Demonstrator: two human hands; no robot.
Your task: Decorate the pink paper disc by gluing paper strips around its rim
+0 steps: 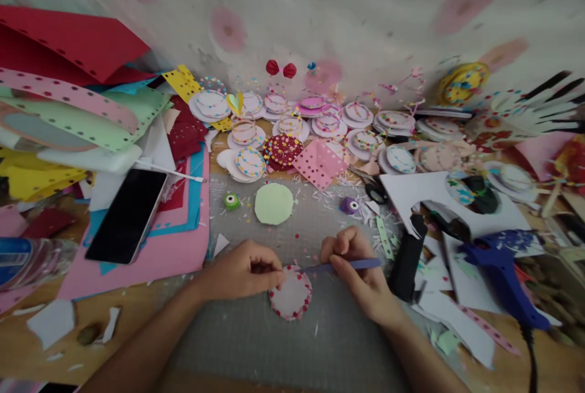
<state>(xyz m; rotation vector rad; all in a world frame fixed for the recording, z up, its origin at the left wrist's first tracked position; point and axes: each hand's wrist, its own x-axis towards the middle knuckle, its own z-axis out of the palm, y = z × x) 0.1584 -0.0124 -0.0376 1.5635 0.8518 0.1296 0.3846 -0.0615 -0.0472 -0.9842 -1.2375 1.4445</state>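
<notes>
A round white paper disc (pixel 291 297) lies on the grey cutting mat, its rim set with small red flower-shaped pieces. My left hand (pixel 249 271) is closed, thumb and finger pinched at the disc's upper left edge. In my right hand (pixel 359 274) is a slim purple-blue pointed tool (pixel 363 264), held between thumb and fingers. Its thin tip reaches the disc's upper right rim. Beyond the hands lie a pale green scalloped paper circle (pixel 273 203), a green craft punch (pixel 231 200) and a purple craft punch (pixel 350 205).
Several decorated paper hats (pixel 249 164) line the back. At left are a phone (pixel 128 215), coloured paper sheets (pixel 137 277) and a plastic bottle (pixel 34 262). Scissors (pixel 375 191), a blue glue gun (pixel 507 277) and paper scraps (pixel 461 326) crowd the right.
</notes>
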